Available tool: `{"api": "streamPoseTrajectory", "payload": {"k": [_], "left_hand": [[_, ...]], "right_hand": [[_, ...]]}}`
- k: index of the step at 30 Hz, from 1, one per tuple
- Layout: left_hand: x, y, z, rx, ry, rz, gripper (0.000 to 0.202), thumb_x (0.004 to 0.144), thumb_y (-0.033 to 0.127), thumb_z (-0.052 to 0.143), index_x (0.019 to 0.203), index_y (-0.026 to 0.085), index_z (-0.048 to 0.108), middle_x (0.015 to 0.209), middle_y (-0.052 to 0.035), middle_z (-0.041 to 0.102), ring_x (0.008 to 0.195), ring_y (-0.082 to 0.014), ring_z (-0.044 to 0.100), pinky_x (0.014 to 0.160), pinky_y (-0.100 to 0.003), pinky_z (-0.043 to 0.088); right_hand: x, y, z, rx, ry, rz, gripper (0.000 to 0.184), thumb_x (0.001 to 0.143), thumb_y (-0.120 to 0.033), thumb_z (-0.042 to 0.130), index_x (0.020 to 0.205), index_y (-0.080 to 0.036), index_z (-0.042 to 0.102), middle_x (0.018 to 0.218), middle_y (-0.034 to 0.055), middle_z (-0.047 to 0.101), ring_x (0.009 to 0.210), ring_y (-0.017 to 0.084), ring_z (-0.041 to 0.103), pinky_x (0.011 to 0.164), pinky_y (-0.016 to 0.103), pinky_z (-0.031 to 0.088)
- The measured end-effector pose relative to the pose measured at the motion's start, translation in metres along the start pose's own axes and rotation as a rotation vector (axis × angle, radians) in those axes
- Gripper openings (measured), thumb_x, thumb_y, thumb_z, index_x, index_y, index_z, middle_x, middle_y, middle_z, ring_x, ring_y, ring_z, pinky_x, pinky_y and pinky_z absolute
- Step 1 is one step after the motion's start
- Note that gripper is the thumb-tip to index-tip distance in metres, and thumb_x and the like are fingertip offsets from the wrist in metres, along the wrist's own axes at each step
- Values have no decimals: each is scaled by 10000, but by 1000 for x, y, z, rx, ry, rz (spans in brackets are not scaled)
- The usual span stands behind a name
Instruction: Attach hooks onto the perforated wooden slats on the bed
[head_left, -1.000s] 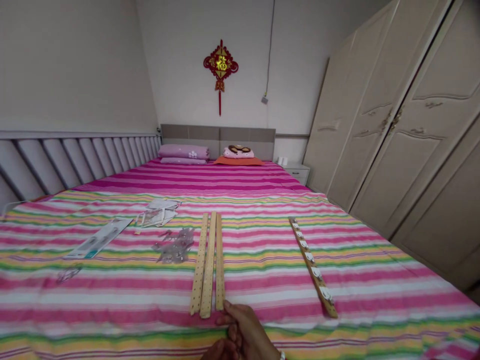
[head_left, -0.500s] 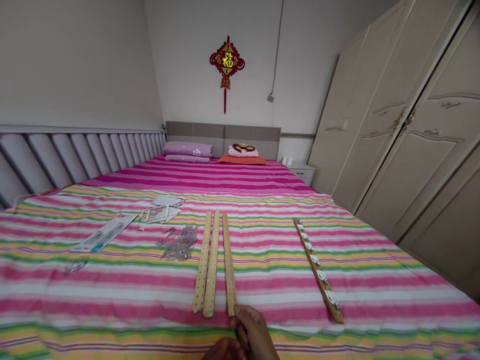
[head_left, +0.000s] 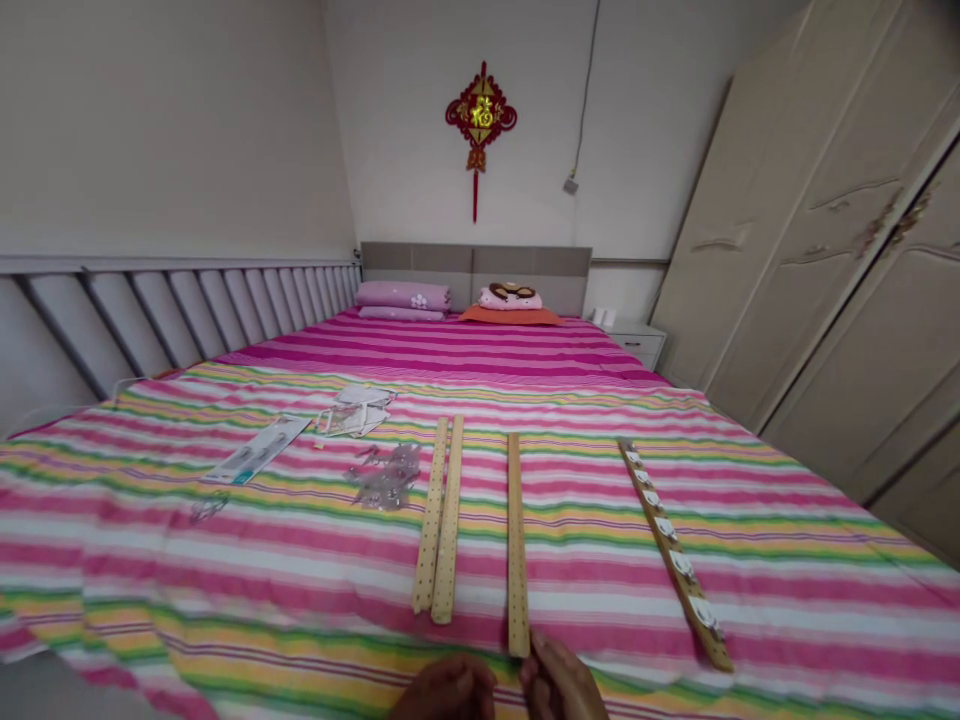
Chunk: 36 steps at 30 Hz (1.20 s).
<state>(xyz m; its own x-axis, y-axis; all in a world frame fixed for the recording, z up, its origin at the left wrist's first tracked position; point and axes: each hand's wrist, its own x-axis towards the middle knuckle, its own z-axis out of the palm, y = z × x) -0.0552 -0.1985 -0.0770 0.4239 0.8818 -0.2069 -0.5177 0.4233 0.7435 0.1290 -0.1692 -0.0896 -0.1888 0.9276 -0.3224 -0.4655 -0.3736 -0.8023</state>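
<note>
A perforated wooden strip lies lengthwise on the striped bedspread. My right hand pinches its near end at the right edge. To the left, my left hand hovers by the bottom edge of the view, fingers loosely curled and apart, with nothing visible in it. Two more perforated strips, a left one and a right one, lie close together further left. On the right rests a darker wooden strip with several white and metal fittings along it.
Clear plastic bits, a flat package, white packets and a small metal piece lie on the left of the bedspread. A railing borders the left; a wardrobe stands right.
The strip in my right hand has slid to the right, widening its gap from the two other strips. My left hand has come apart from the right one. The view has turned slightly left.
</note>
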Motion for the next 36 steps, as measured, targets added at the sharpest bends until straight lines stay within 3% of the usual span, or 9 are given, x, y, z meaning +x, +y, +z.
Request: {"api": "streamPoseTrajectory", "payload": {"k": [2, 6, 8, 11, 15, 20, 27, 31, 36], "left_hand": [[-5, 39, 0, 88, 116, 103, 265, 746, 403, 708, 832, 154, 685, 676, -26, 627, 538, -80, 522, 536, -214, 341], [5, 119, -16, 435, 507, 391, 340, 681, 404, 730, 888, 143, 663, 737, -31, 643, 651, -130, 555, 634, -253, 420], [17, 145, -33, 604, 730, 563, 381, 633, 444, 719, 852, 139, 651, 766, -41, 639, 705, -159, 556, 666, -277, 436], [37, 163, -59, 818, 919, 709, 393, 651, 468, 631, 868, 141, 646, 777, -47, 611, 728, -181, 543, 682, -304, 452], [56, 169, -84, 1049, 976, 741, 431, 642, 436, 595, 934, 126, 664, 797, -54, 577, 692, -183, 529, 711, -344, 468], [59, 169, -91, 1153, 1023, 757, 347, 645, 396, 569, 823, 116, 670, 720, -59, 571, 678, -202, 536, 715, -362, 463], [33, 140, -80, 1056, 955, 845, 276, 720, 419, 595, 782, 159, 662, 752, -33, 608, 649, -154, 542, 616, -278, 466], [15, 123, -71, 1157, 912, 905, 240, 794, 394, 591, 801, 170, 678, 780, -37, 629, 697, -153, 582, 626, -263, 485], [-3, 106, -51, 1358, 863, 1149, 154, 858, 270, 555, 879, 196, 688, 845, -40, 641, 826, -156, 612, 748, -277, 514]], "right_hand": [[1, 1, 0, 61, 29, -1, 516, 578, -655, 739, 646, -155, 630, 417, -16, 527, 269, 33, 293, 295, 174, 133], [1, 6, -1, 139, 68, -28, 519, 568, -623, 767, 783, -161, 669, 496, -18, 576, 282, 19, 300, 301, 160, 165], [-1, 7, -1, 149, 81, -38, 517, 565, -608, 778, 809, -163, 676, 512, -21, 580, 294, 17, 316, 308, 154, 180], [-4, 8, -1, 150, 84, -53, 513, 569, -598, 783, 818, -162, 679, 530, -14, 591, 303, 15, 325, 313, 152, 183], [-6, 8, 1, 162, 72, -84, 501, 581, -578, 788, 834, -158, 683, 523, -22, 584, 295, 9, 309, 313, 149, 163], [-8, 9, 3, 176, 73, -121, 480, 621, -568, 770, 834, -147, 682, 508, -25, 579, 294, -5, 289, 324, 138, 152], [-12, 7, 2, 123, 81, -120, 498, 626, -573, 760, 856, -139, 675, 527, -13, 587, 296, 5, 305, 327, 145, 160], [-15, 4, 5, 132, 99, -140, 454, 641, -540, 764, 843, -144, 674, 541, -11, 583, 319, 6, 301, 341, 151, 169], [-18, 4, 5, 121, 128, -154, 446, 624, -534, 776, 824, -149, 676, 533, -18, 564, 328, 10, 294, 349, 158, 158]]}}
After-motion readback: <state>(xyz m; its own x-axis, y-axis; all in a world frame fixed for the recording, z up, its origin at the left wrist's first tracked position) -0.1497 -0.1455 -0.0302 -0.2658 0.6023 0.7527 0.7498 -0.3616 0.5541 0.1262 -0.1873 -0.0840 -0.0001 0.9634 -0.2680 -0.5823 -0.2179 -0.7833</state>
